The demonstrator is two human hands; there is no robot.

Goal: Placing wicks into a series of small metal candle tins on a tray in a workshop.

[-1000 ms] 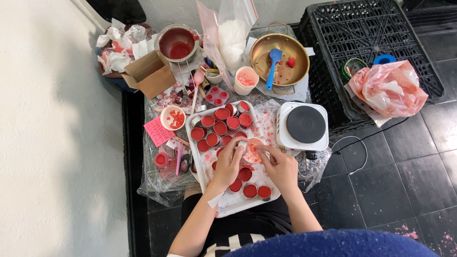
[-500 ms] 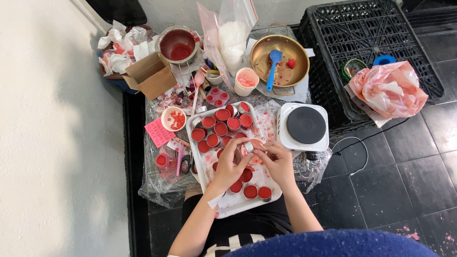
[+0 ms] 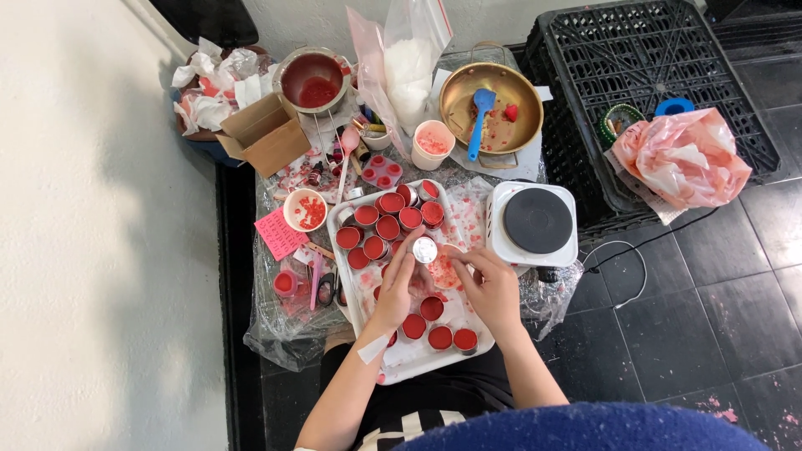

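Note:
A white tray (image 3: 340, 219) holds several small round tins filled with red wax, some at its far end (image 3: 388, 225) and some at its near end (image 3: 434, 334). My left hand (image 3: 397, 284) pinches a small silver tin (image 3: 425, 249) over the middle of the tray, its shiny face up. My right hand (image 3: 491, 288) sits just right of it, fingertips on a thin pale piece (image 3: 455, 250) next to the tin, above a red-stained patch of the tray.
A white single hotplate (image 3: 535, 221) stands right of the tray. Behind are a brass bowl with a blue spatula (image 3: 493, 100), a pink cup (image 3: 432, 144), a pot of red wax (image 3: 313, 79), plastic bags, a cardboard box (image 3: 263, 134) and a black crate (image 3: 652, 58) with a pink bag.
The left hand has lifted the silver tin and turned it so its shiny face shows. The right hand has moved slightly closer beside it.

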